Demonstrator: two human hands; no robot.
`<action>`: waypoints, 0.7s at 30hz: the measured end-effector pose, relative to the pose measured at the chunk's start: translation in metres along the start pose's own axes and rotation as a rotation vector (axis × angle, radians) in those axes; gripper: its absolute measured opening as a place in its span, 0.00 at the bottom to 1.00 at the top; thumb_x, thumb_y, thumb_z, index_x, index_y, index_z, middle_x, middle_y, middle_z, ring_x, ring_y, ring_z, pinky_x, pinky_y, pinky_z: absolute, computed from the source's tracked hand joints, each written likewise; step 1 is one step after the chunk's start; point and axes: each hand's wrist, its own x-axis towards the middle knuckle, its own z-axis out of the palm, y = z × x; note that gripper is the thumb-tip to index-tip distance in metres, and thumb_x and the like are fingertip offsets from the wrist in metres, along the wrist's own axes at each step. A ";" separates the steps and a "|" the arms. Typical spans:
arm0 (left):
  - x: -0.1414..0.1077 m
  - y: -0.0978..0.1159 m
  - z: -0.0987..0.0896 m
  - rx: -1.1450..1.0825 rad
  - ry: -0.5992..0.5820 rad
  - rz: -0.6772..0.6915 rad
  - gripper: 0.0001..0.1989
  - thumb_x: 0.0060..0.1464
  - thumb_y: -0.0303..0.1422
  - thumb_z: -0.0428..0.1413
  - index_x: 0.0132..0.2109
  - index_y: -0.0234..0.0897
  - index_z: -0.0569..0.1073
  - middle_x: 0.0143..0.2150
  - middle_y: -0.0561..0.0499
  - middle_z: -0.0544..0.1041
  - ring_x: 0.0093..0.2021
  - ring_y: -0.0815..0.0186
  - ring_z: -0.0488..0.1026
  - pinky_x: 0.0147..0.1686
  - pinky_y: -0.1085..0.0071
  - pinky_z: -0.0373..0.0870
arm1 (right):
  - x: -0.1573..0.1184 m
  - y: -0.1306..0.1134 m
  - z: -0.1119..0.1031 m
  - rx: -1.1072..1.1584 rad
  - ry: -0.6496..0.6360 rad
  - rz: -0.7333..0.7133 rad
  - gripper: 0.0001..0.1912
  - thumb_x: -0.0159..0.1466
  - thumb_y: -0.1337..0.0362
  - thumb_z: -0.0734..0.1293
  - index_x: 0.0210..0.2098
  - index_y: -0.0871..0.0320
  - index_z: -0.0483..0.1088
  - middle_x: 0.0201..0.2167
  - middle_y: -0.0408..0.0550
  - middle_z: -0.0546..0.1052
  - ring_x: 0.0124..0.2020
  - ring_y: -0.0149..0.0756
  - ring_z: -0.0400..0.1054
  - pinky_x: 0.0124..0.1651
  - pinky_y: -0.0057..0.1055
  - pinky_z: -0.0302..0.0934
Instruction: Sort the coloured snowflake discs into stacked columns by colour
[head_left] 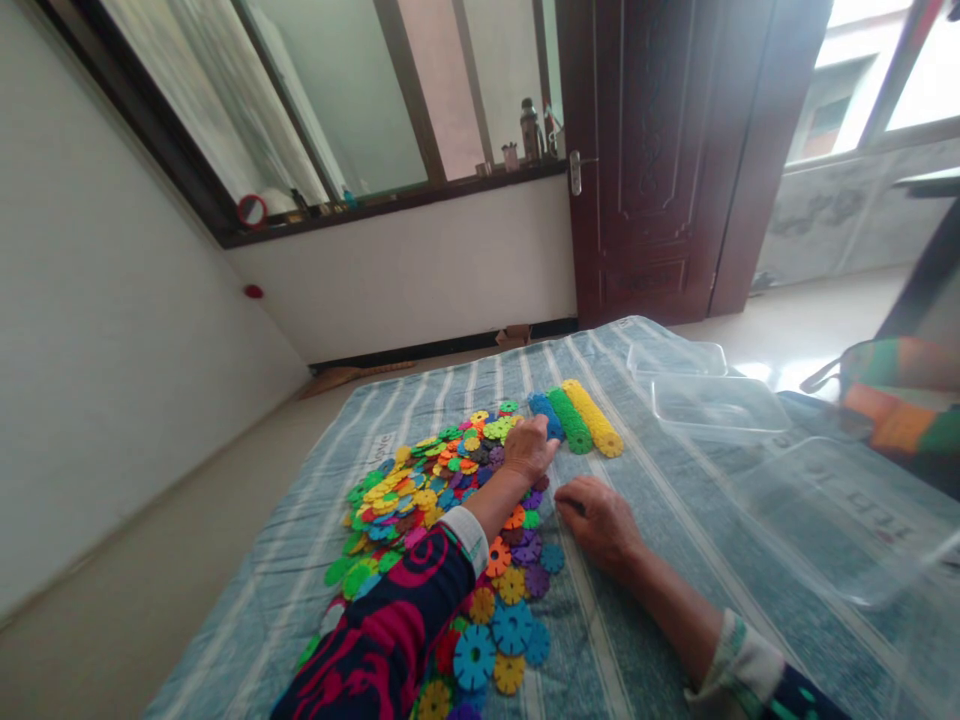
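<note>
My left hand (531, 450) reaches over the edge of a large pile of colourful notched plastic discs (420, 492). Its bent fingers are closed at the near end of a row of blue discs (545, 405), partly covering it. Beside that row, to the right, lie a green row (570, 420) and a longer yellow row (592, 418) of the same discs stacked face to face. My right hand (600, 522) rests low over the striped cloth, right of the pile. Its fingers are curled together, and whether anything small is inside is hidden.
Clear plastic containers (716, 432) stand at the right, with a larger clear container (847, 590) nearer me. A striped blue-grey cloth (300, 570) covers the bed-like surface. Another person's blurred, colourful clothing (900, 400) shows at the right edge. Behind is a dark red door (660, 150).
</note>
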 end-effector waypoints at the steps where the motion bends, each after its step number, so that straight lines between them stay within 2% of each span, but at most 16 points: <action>1: 0.001 0.000 0.000 0.001 -0.002 0.003 0.14 0.54 0.37 0.57 0.46 0.36 0.71 0.42 0.42 0.77 0.48 0.56 0.72 0.46 0.64 0.67 | 0.000 0.000 0.000 0.001 -0.001 0.002 0.10 0.61 0.68 0.61 0.28 0.54 0.72 0.28 0.43 0.74 0.34 0.34 0.66 0.37 0.27 0.56; 9: 0.003 -0.001 0.001 -0.014 0.004 0.041 0.12 0.54 0.36 0.57 0.45 0.35 0.72 0.42 0.42 0.77 0.48 0.56 0.72 0.47 0.64 0.66 | 0.000 0.000 0.000 0.009 -0.024 0.016 0.09 0.61 0.67 0.61 0.28 0.55 0.72 0.28 0.43 0.74 0.34 0.34 0.66 0.38 0.28 0.56; 13: 0.000 -0.007 -0.009 -0.032 0.011 0.069 0.13 0.54 0.36 0.57 0.44 0.34 0.73 0.40 0.42 0.78 0.47 0.56 0.73 0.46 0.64 0.66 | 0.000 0.001 0.001 0.017 -0.018 0.017 0.10 0.62 0.67 0.61 0.29 0.55 0.73 0.29 0.44 0.74 0.35 0.34 0.66 0.38 0.27 0.55; 17: -0.015 -0.030 -0.031 -0.051 -0.015 0.105 0.10 0.55 0.34 0.54 0.42 0.34 0.74 0.37 0.44 0.78 0.42 0.58 0.74 0.43 0.66 0.67 | -0.002 0.001 0.000 0.021 -0.007 0.022 0.10 0.61 0.68 0.61 0.28 0.55 0.72 0.29 0.44 0.74 0.35 0.34 0.66 0.39 0.27 0.55; 21: -0.054 -0.064 -0.053 -0.080 -0.101 0.187 0.05 0.53 0.32 0.56 0.33 0.36 0.76 0.33 0.48 0.78 0.39 0.62 0.74 0.42 0.70 0.67 | -0.003 0.003 0.000 0.025 -0.021 0.031 0.10 0.62 0.67 0.61 0.28 0.55 0.72 0.29 0.44 0.74 0.34 0.34 0.67 0.39 0.28 0.56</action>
